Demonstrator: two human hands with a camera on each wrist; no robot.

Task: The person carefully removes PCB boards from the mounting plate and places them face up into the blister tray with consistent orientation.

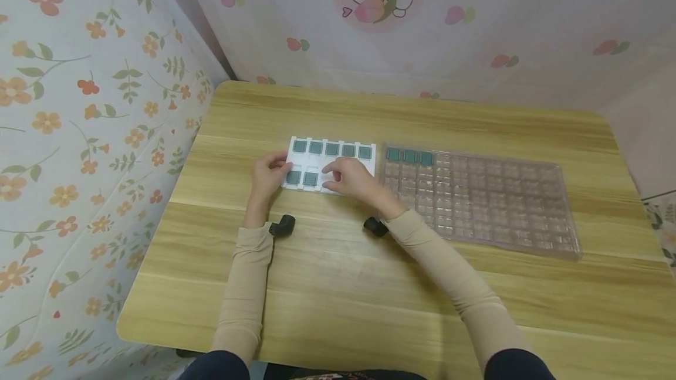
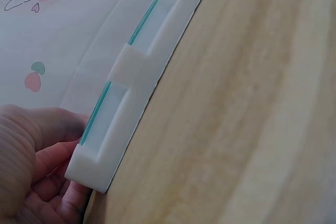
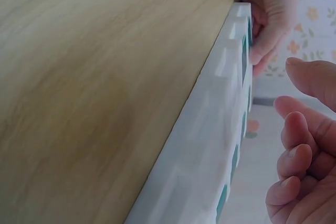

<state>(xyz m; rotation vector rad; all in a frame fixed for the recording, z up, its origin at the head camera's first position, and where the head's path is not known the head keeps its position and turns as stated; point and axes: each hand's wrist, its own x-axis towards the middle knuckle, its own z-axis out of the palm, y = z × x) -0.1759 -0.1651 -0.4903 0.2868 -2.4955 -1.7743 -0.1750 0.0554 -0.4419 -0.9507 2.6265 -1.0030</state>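
Observation:
A white tray (image 1: 308, 162) with two rows of pockets lies on the table. Five green square chips (image 1: 332, 149) fill its far row, and two more show at the near left. My left hand (image 1: 268, 178) grips the tray's left end, thumb at the top edge; the left wrist view shows its other fingers curled by the corner. Over the near right part of the tray hovers my right hand (image 1: 352, 179), hiding the pockets below. Its thumb and index finger (image 3: 310, 121) stand apart with nothing between them, the other fingers loosely bent.
Right of the white tray lies a large clear compartment tray (image 1: 502, 204), with three green chips (image 1: 409, 157) in its far left corner. Black wrist-worn pieces (image 1: 283, 226) sit by both wrists. Patterned curtains (image 1: 422, 51) border the wooden table (image 1: 338, 286) at the back and left.

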